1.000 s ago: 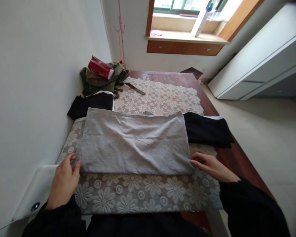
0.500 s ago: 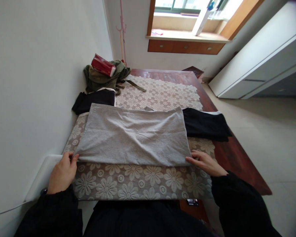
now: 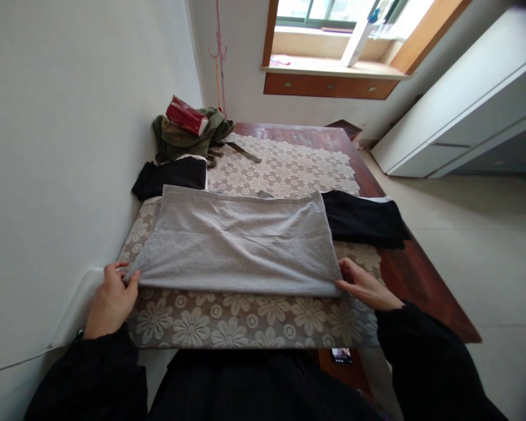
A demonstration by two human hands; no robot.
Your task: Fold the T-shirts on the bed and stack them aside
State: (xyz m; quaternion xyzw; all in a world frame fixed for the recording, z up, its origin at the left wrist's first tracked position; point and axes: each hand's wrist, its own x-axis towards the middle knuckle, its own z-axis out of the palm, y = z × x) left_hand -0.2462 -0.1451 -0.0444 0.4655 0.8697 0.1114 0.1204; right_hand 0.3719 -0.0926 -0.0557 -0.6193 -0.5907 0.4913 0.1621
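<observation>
- While both hands pinch the near corners of the grey cloth (image 3: 241,245), which lies folded flat across the near half of the table (image 3: 421,286), the head view shows the main risk: an uneven pull that skews the fold.
- Left hand (image 3: 109,298): thumb and fingers (image 3: 131,279) are closed on the cloth's near-left corner, close to the table's left edge by the wall. A slip there would likely let that corner drop and crease.
- Right hand (image 3: 366,286): its fingers are nipped on the near-right corner, only the tips on the fabric, so the grip looks thin.
- A black garment (image 3: 363,219) lies under the cloth, with sleeves out at the left and right. Dragging the cloth could bunch it or pull it toward the right edge.
- Beneath everything sits a lace cover (image 3: 254,318), loose-looking; a sideways tug might shift it on the wood.
- At the far-left corner a green bag (image 3: 184,140) carries a red pack (image 3: 186,116), well apart from both hands and not at risk.
</observation>
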